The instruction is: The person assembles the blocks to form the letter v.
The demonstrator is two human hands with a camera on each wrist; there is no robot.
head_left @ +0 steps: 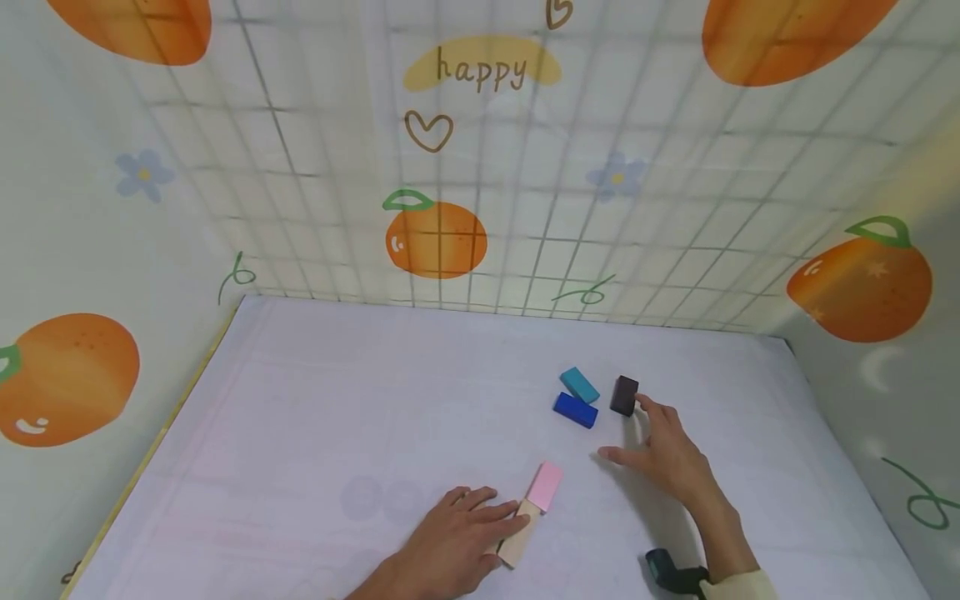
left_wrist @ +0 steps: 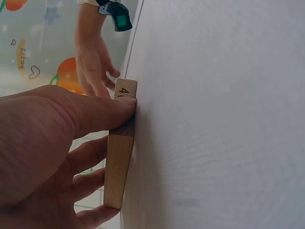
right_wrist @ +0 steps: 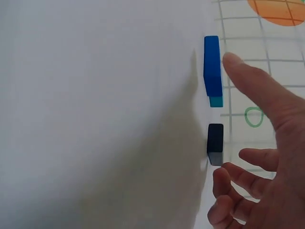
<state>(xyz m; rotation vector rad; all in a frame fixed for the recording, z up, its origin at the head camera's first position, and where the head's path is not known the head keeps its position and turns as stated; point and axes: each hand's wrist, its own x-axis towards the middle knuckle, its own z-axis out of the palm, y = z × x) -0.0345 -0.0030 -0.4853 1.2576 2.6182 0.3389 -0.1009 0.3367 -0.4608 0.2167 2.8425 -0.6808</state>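
With left hand (head_left: 453, 546), pinches wooden block (head_left: 520, 540) against pink block (head_left: 545, 486), presumably to steady it, and with loosely spread right hand (head_left: 666, 452) reaches close to dark block (head_left: 624, 396), just ahead.

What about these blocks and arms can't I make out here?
Printed marking, left wrist view: partly covered by the left hand.
Pale wooden block, head view: the left hand's fingers hide part.
Teal block, right wrist view: mostly behind the blue block.
Left forearm, head view: cut off by the bottom edge.
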